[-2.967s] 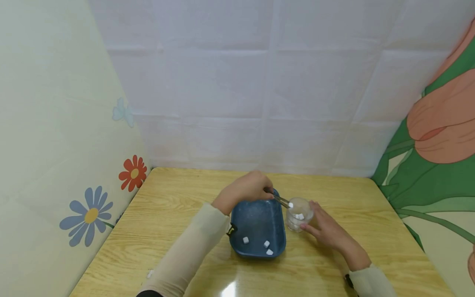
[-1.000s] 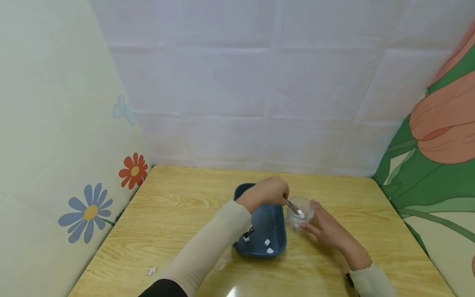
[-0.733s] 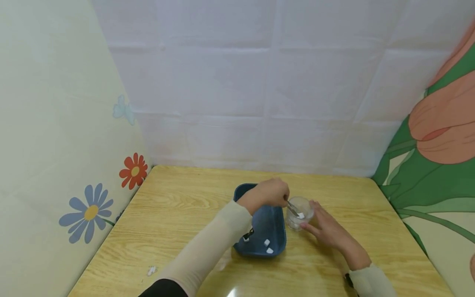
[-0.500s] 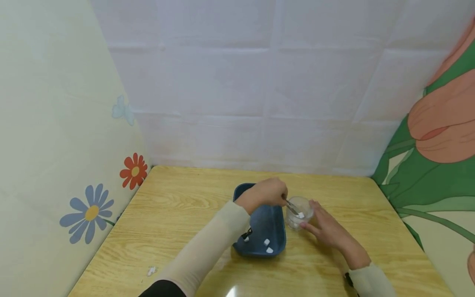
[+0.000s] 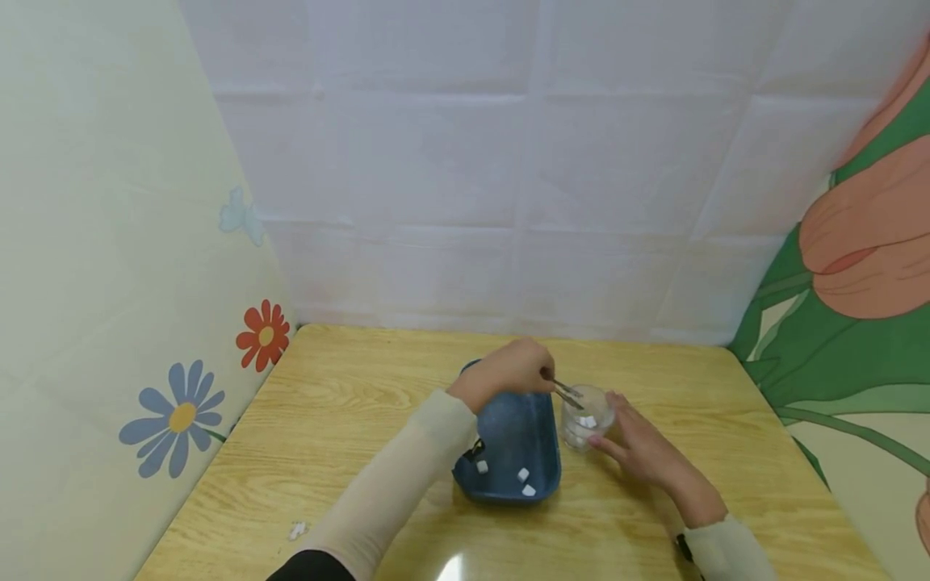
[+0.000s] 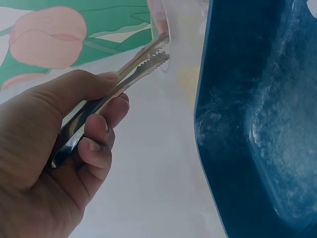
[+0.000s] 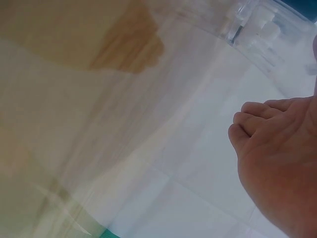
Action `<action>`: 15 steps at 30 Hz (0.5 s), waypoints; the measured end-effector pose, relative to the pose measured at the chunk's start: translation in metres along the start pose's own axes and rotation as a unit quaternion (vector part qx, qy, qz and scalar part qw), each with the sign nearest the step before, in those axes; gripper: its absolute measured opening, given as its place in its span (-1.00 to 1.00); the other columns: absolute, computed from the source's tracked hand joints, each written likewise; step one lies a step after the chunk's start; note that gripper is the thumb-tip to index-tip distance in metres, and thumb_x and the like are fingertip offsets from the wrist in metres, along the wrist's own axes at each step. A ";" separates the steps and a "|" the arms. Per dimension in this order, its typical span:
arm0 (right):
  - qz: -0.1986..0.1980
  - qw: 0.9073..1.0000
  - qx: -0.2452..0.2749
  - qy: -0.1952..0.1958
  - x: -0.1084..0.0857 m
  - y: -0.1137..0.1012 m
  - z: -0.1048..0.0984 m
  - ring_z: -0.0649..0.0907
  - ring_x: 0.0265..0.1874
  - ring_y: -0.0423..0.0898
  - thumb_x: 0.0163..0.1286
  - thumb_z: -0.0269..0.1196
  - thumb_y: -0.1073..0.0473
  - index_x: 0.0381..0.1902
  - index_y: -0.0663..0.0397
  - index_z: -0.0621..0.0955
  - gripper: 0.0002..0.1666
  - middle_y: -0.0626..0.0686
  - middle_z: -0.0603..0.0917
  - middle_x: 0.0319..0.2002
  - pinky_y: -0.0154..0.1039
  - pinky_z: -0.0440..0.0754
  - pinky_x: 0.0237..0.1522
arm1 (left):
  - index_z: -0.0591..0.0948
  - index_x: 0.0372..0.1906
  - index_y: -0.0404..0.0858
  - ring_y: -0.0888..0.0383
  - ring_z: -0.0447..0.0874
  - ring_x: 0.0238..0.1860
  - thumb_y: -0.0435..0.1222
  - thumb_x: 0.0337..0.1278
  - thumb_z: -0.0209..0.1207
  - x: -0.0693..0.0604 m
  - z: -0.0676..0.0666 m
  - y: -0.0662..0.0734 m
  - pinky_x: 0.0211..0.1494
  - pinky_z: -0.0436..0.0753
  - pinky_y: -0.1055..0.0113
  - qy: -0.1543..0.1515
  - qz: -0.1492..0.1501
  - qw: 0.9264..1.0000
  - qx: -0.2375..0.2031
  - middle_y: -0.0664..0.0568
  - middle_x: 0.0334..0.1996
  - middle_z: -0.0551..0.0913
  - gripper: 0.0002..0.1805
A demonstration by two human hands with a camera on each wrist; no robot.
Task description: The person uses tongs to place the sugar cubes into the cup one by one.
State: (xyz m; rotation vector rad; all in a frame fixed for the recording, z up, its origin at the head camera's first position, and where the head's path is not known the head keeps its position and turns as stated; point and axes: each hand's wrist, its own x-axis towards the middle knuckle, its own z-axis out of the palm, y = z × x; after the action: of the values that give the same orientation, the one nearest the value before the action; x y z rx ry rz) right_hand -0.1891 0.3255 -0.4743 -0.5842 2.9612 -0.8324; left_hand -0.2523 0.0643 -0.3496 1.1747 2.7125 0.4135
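My left hand (image 5: 508, 373) grips metal tongs (image 5: 564, 393) with serrated tips; in the left wrist view the tongs (image 6: 132, 78) have their tips apart and nothing between them. Those tips hover at the rim of a clear glass cup (image 5: 571, 426). Inside the cup lie several white cubes (image 5: 586, 421). My right hand (image 5: 643, 446) holds the cup from the right, thumb in front and fingers behind. A blue tray (image 5: 519, 436) sits left of the cup, partly under my left forearm. Three white cubes (image 5: 524, 474) show near its front end.
Everything stands on a wood-grain table (image 5: 363, 379). A small white patch of bits (image 5: 298, 530) lies at its front left. A pale sheet (image 5: 436, 161) rises behind the table, and flower-printed panels (image 5: 182, 417) flank it.
The tongs carried a white cube to the cup and lowered it in. Now the tips have parted and risen, with the left hand drawn slightly up and left. The right hand stays put.
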 end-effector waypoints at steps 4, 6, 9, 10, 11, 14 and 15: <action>0.000 1.000 -0.003 0.003 0.002 -0.001 0.002 0.08 0.49 0.47 0.46 0.22 -0.23 0.53 0.52 0.04 0.12 0.51 0.07 0.51 0.41 0.09 0.39 | 0.79 -0.25 -0.13 0.31 0.55 -0.48 -0.22 0.35 0.25 -0.004 0.000 -0.007 -0.34 0.53 0.47 0.013 0.011 1.000 -0.002 0.19 -0.41 0.71 -0.85; 0.000 1.000 -0.004 0.004 0.002 -0.001 0.003 0.08 0.49 0.47 0.47 0.21 -0.23 0.53 0.51 0.04 0.12 0.51 0.07 0.51 0.40 0.09 0.39 | 0.79 -0.29 -0.14 0.30 0.54 -0.50 -0.22 0.33 0.27 -0.006 0.000 -0.009 -0.35 0.52 0.47 0.020 0.014 1.000 0.001 0.20 -0.45 0.69 -0.86; -0.001 1.000 -0.003 0.005 0.003 -0.002 0.004 0.07 0.49 0.47 0.47 0.21 -0.23 0.53 0.51 0.04 0.12 0.51 0.07 0.51 0.41 0.09 0.39 | 0.79 -0.32 -0.13 0.30 0.54 -0.50 -0.21 0.31 0.28 -0.009 -0.001 -0.013 -0.34 0.53 0.47 0.027 0.015 1.000 0.005 0.21 -0.47 0.69 -0.86; -0.001 1.000 -0.003 0.005 0.003 -0.002 0.004 0.07 0.49 0.47 0.47 0.21 -0.23 0.53 0.52 0.04 0.12 0.51 0.07 0.51 0.41 0.09 0.39 | 0.79 -0.31 -0.13 0.30 0.55 -0.49 -0.21 0.31 0.29 -0.010 -0.002 -0.015 -0.34 0.53 0.46 0.027 0.015 1.000 0.003 0.20 -0.47 0.69 -0.86; -0.002 1.000 -0.004 0.006 0.003 -0.002 0.004 0.08 0.49 0.47 0.47 0.21 -0.23 0.53 0.52 0.04 0.11 0.51 0.07 0.51 0.41 0.09 0.39 | 0.79 -0.31 -0.13 0.31 0.55 -0.48 -0.20 0.31 0.29 -0.012 -0.002 -0.016 -0.33 0.54 0.46 0.027 0.014 1.000 0.002 0.21 -0.46 0.70 -0.87; -0.004 1.000 -0.006 0.008 0.004 -0.003 0.006 0.08 0.49 0.47 0.47 0.22 -0.20 0.52 0.53 0.04 0.10 0.52 0.07 0.50 0.41 0.10 0.39 | 0.79 -0.31 -0.13 0.31 0.56 -0.48 -0.21 0.30 0.31 -0.017 -0.003 -0.021 -0.33 0.55 0.45 0.029 0.012 0.999 -0.003 0.21 -0.46 0.69 -0.88; -0.004 1.000 -0.007 0.008 0.004 -0.003 0.006 0.08 0.49 0.47 0.47 0.22 -0.20 0.52 0.53 0.04 0.10 0.52 0.07 0.51 0.40 0.10 0.39 | 0.79 -0.32 -0.13 0.31 0.56 -0.48 -0.21 0.30 0.31 -0.019 -0.004 -0.022 -0.34 0.55 0.45 0.031 0.012 0.999 -0.005 0.21 -0.46 0.69 -0.88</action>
State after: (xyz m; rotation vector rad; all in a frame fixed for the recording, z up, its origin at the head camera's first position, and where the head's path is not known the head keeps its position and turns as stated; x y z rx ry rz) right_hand -0.1910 0.3191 -0.4779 -0.5921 2.9842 -0.8210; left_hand -0.2560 0.0350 -0.3522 1.2117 2.7490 0.4731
